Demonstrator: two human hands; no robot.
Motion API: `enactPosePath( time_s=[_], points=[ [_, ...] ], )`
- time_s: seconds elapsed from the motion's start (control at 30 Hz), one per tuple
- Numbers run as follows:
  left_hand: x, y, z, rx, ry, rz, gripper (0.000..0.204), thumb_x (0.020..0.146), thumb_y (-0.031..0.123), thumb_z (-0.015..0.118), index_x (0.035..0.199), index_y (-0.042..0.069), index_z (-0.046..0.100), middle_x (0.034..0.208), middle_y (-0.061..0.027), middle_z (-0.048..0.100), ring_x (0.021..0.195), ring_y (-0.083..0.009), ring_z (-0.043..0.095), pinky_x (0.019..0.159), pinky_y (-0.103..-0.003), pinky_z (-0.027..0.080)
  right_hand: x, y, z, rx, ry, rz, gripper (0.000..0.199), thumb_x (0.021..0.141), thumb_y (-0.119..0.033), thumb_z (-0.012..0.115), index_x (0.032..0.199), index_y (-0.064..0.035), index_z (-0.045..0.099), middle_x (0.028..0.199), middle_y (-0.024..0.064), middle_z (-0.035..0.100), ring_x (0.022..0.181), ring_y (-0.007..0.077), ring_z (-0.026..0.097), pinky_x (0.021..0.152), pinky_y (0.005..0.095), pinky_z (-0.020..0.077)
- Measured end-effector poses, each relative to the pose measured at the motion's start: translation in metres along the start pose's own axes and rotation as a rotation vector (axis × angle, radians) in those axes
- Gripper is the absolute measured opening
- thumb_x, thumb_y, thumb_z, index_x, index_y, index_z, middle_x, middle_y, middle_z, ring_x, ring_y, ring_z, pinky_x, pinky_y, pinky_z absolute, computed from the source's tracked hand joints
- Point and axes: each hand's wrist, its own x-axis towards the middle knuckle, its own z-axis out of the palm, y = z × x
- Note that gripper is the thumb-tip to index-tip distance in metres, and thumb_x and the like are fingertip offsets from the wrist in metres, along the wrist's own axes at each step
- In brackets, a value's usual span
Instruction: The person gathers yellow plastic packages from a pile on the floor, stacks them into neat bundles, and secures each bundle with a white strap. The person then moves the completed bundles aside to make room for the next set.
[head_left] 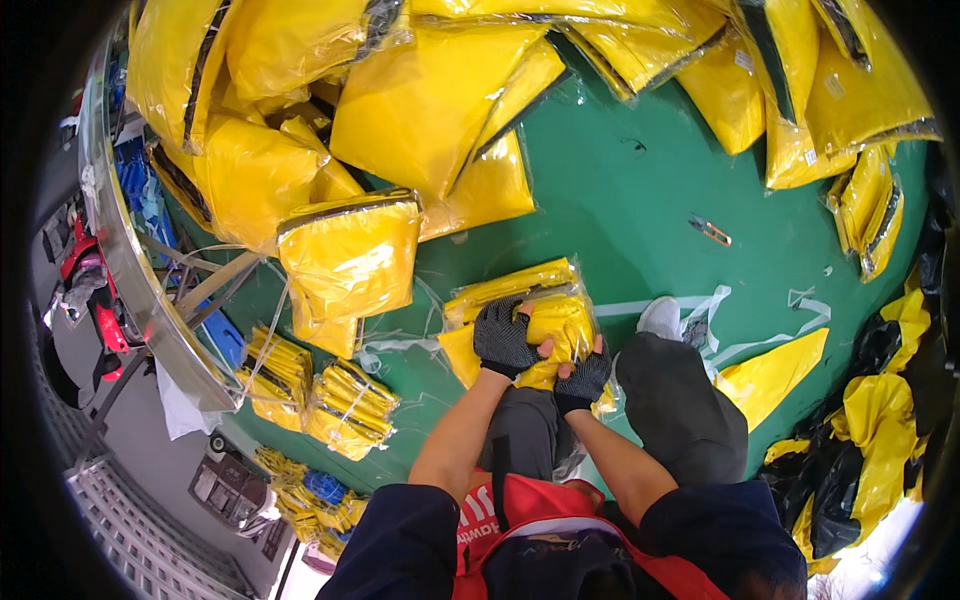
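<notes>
Both my hands wear dark fingerless gloves with a dotted weave. In front of my knees lies a bundle of folded yellow sheets [562,322], partly in shiny clear plastic. My left hand [506,338] grips its left side, thumb pointing inward. Against its lower right edge, my right hand [586,380] is closed, thumb and fingertips on the yellow material. The two hands nearly meet. A flat yellow piece [459,350] shows beside and beneath my left hand. What lies under the bundle is hidden.
Clear-wrapped yellow packs [430,110] are heaped at the far side of the green floor [610,190]. Orange-handled thread snips [711,231] lie ahead to the right. Strapped yellow bundles [352,408] sit at left by a metal rail [150,290]. White strapping [800,304] and black-and-yellow material [870,450] lie at right.
</notes>
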Motion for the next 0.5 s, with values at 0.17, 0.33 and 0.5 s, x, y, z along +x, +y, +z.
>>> enactPosePath(
  time_s=[0.17, 0.33, 0.5],
  points=[
    [0.013, 0.001, 0.013, 0.031, -0.026, -0.008, 0.064, 0.062, 0.058, 0.06, 0.1, 0.006, 0.058, 0.098, -0.016, 0.056, 0.09, -0.0338, 0.052, 0.08, -0.046, 0.04, 0.014, 0.013, 0.009, 0.05, -0.007, 0.03, 0.071, 0.073, -0.037, 0.053, 0.128, 0.0053, 0.037, 0.116, 0.0269, 0.047, 0.106, 0.0426, 0.043, 0.093, 0.0474, 0.0322],
    [0.02, -0.002, 0.021, 0.019, -0.001, -0.003, 0.062, 0.06, 0.055, 0.06, 0.097, 0.005, 0.059, 0.087, -0.0167, 0.058, 0.08, -0.0335, 0.054, 0.072, -0.046, 0.041, 0.025, 0.011, 0.005, 0.058, -0.08, 0.084, 0.07, 0.071, -0.042, 0.058, 0.124, 0.0011, 0.042, 0.109, 0.0244, 0.051, 0.1, 0.0406, 0.048, 0.089, 0.046, 0.0365],
    [0.009, -0.005, 0.021, -0.006, 0.127, 0.033, 0.059, 0.061, 0.053, 0.061, 0.095, 0.006, 0.059, 0.083, -0.0163, 0.058, 0.079, -0.0332, 0.056, 0.07, -0.045, 0.043, 0.098, -0.037, -0.054, 0.183, -0.108, -0.428, 0.073, 0.065, -0.041, 0.068, 0.122, -0.001, 0.045, 0.109, 0.0217, 0.053, 0.1, 0.0378, 0.051, 0.087, 0.0434, 0.0387]
  ],
)
